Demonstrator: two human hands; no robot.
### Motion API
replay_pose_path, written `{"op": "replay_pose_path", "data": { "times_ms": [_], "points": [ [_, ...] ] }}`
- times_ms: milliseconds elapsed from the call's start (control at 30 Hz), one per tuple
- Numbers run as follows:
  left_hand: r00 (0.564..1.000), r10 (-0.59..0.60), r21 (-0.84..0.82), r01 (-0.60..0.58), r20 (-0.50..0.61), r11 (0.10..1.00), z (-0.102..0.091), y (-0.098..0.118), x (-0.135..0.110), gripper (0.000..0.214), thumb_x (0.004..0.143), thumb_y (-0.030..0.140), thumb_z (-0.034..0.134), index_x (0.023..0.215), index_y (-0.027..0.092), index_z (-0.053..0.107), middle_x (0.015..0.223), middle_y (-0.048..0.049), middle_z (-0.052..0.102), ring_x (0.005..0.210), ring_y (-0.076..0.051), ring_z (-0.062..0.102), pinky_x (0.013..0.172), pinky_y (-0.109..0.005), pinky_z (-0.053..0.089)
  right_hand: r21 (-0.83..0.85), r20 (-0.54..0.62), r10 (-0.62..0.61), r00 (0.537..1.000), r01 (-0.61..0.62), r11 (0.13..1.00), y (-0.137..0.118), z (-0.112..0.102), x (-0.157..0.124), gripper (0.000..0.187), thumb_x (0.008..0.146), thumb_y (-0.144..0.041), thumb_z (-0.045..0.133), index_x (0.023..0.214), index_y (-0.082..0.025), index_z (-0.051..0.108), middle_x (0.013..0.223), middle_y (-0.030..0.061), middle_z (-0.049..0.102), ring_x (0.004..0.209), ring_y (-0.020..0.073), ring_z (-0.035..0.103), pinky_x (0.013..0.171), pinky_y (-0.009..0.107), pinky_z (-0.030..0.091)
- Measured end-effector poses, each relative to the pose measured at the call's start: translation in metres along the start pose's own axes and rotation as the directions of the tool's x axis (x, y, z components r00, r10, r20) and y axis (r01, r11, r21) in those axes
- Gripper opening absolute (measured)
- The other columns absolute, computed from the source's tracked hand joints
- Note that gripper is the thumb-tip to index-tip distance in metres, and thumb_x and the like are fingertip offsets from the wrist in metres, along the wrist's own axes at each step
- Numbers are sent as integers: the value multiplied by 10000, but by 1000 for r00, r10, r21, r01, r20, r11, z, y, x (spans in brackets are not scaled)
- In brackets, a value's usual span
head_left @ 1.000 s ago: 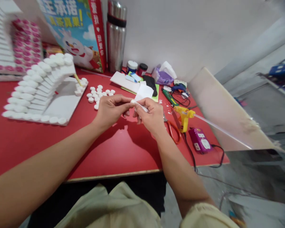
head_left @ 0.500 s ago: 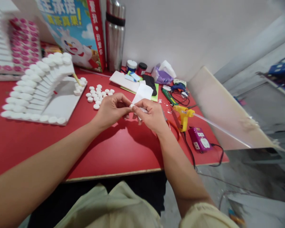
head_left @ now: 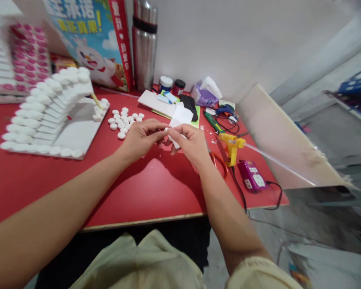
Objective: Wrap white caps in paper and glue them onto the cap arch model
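My left hand (head_left: pixel 142 138) and my right hand (head_left: pixel 189 142) meet over the red table, thumbs and forefingers closed in a pinch. Between their fingertips is a small white piece (head_left: pixel 166 129), mostly covered, so its exact kind is unclear. White paper (head_left: pixel 182 115) shows behind my right hand, and a white strip or edge peeks out under its fingers; whether the two are one sheet I cannot tell. Just left of my hands lies a loose cluster of small white round pieces (head_left: pixel 122 125). Farther left stands a white model staircase (head_left: pixel 52 116) edged with similar, larger rounds.
On the right sit a yellow glue gun (head_left: pixel 233 146) with a long clear stick, orange-handled scissors (head_left: pixel 221 164), a purple power socket box (head_left: pixel 252 176) and cables. Behind stand a steel flask (head_left: pixel 145 52), small jars (head_left: pixel 165 83), a tissue pack (head_left: pixel 206 94) and a printed box (head_left: pixel 93 44).
My fingers have shifted slightly around the small white piece, and a little more of the white strip shows below my right hand. Everything on the table stays put.
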State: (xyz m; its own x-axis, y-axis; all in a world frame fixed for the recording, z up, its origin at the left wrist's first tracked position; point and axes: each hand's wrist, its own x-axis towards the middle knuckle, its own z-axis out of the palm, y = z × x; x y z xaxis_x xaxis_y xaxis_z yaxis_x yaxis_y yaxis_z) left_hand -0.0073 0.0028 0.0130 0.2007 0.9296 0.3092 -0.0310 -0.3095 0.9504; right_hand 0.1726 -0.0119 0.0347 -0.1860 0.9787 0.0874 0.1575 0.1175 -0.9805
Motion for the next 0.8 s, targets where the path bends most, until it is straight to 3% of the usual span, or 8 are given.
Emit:
{"op": "replay_pose_path", "data": {
  "times_ms": [67,167,233,300,400,533,667,800],
  "points": [
    [999,46,63,-45,-11,997,-2,1,2,174,815,320,790,915,184,831,923,-74,741,775,-173,691,719,-295,586,132,46,145,988,-149,980,-1,-4,4,569,889,-744,619,884,-178,675,721,72,755,522,172,689,510,296,590],
    [995,95,102,-96,10,990,-5,3,4,157,827,302,780,932,198,830,1012,-87,764,962,-219,706,886,-333,573,294,231,332,914,-391,872,-1,-12,11,672,960,-780,429,1007,-155,672,783,124,775,623,215,742,559,347,641],
    [996,86,105,-89,33,990,-6,4,4,167,845,306,764,956,198,825,1000,-84,779,969,-225,710,926,-349,558,361,354,376,857,-495,790,-1,-14,13,624,1014,-712,378,1063,-156,657,843,124,782,678,210,753,600,349,657],
    [997,64,97,-69,47,993,-7,4,4,180,854,313,756,972,194,821,976,-80,789,936,-224,716,913,-352,558,414,414,380,827,-543,730,-2,-15,13,520,1055,-621,378,1073,-171,637,835,83,768,659,178,729,624,335,662],
    [997,58,77,-63,58,995,-8,2,5,187,859,316,755,984,194,821,965,-81,796,913,-221,722,891,-349,563,460,450,345,824,-545,701,-3,-14,10,359,1069,-514,448,1071,-195,611,779,2,698,592,126,650,635,323,669],
    [996,60,78,-65,66,995,-9,0,4,184,867,310,752,996,198,822,996,-83,802,940,-224,729,922,-364,562,470,472,259,843,-489,735,-2,-16,7,268,1019,-455,593,1062,-192,622,788,-31,608,589,93,556,651,331,682],
    [997,21,54,-26,81,998,-8,2,3,204,870,343,761,977,180,820,962,-87,806,916,-221,740,914,-357,571,440,430,202,880,-400,804,0,-17,4,293,900,-427,765,1014,-174,673,803,-35,561,588,69,488,644,313,675],
    [998,-9,21,8,60,1000,-7,2,3,246,839,380,801,959,167,822,926,-88,809,890,-223,748,873,-344,584,341,327,170,930,-283,896,1,-12,4,419,797,-424,854,1114,-183,723,706,-81,499,535,57,429,626,305,657]
  ]
}}
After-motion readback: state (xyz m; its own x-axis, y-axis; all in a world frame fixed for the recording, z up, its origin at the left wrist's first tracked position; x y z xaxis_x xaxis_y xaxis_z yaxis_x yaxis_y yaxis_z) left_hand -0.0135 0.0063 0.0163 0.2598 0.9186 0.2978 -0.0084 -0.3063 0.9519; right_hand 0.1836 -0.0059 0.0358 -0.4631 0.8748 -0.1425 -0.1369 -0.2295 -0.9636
